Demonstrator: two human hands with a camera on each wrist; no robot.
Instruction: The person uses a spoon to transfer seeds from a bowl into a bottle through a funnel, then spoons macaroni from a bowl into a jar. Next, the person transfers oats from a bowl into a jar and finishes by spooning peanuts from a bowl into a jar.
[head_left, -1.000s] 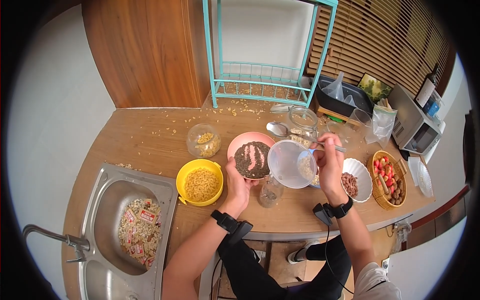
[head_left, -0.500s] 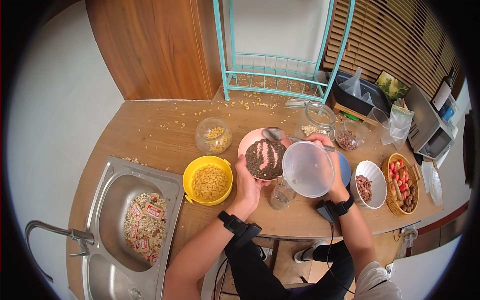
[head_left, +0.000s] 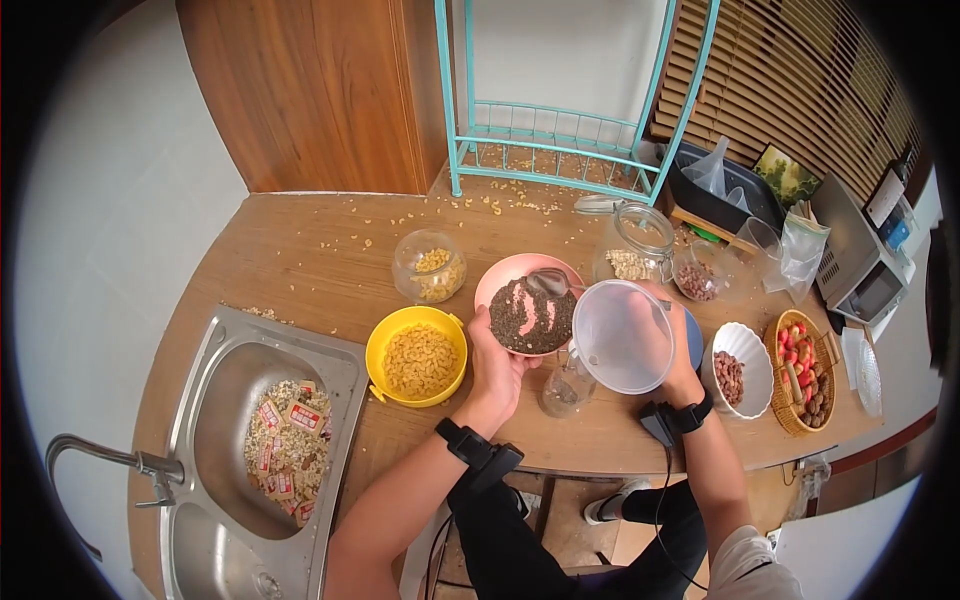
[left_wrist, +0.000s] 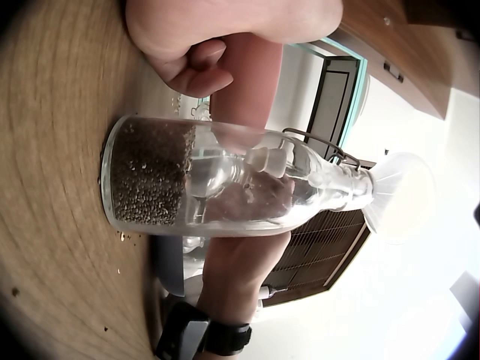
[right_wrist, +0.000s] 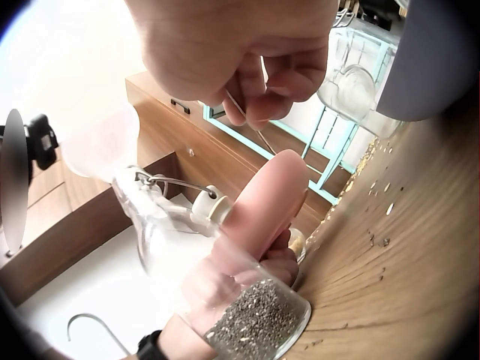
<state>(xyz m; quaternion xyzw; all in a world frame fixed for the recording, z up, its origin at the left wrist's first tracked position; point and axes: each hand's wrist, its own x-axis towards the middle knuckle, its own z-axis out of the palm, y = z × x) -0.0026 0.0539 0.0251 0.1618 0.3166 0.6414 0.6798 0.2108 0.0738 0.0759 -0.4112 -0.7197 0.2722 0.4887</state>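
My left hand (head_left: 497, 378) holds a pink bowl (head_left: 507, 268) of small dark seeds (head_left: 512, 322) by its near left side. Pink streaks of the bottom show through the seeds. The fingers of my right hand (right_wrist: 247, 56) pinch a metal spoon (head_left: 547, 282), whose head is down at the bowl's right side. A clear funnel (head_left: 620, 345) sits in the neck of an upright glass swing-top bottle (left_wrist: 296, 214), just right of the bowl. Dark seeds fill the bottom part of the bottle. In the head view the funnel covers part of my right hand.
A yellow bowl (head_left: 375, 352) of macaroni and a round glass jar (head_left: 405, 265) stand left of the pink bowl. On the right are a white fluted bowl (head_left: 757, 355) of nuts and a wicker basket (head_left: 833, 345). A steel sink (head_left: 225, 430) lies left; a turquoise rack (head_left: 560, 178) stands behind.
The spoon has come from beyond the bowl's right edge to inside the bowl, lower and closer to the seeds. My right hand has moved behind the funnel. The head view has shifted slightly.
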